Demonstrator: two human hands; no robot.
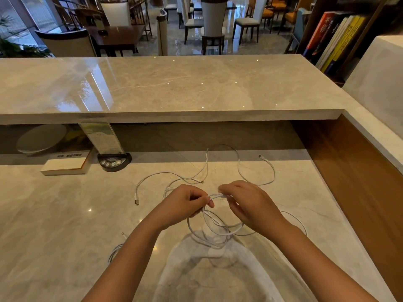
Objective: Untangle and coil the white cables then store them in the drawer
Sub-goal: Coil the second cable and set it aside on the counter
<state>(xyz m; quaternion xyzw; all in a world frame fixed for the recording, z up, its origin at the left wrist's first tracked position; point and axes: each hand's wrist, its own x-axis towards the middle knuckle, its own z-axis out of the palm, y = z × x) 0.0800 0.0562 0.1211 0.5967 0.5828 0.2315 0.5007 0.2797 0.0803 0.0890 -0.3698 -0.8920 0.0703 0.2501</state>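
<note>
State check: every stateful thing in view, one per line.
Left hand: pinches the held cable.
Right hand: pinches the same cable.
Held cable: partly coiled, loops hanging between the hands, off the desk.
Loose cables: uncoiled, sprawled and crossing on the desk.
USB plug: free, lying on the desk.
Book: closed, flat.
Drawer: not in view.

Marble counter (165, 83) — dining chairs (212, 22), glossy floor (174, 46) beyond
</note>
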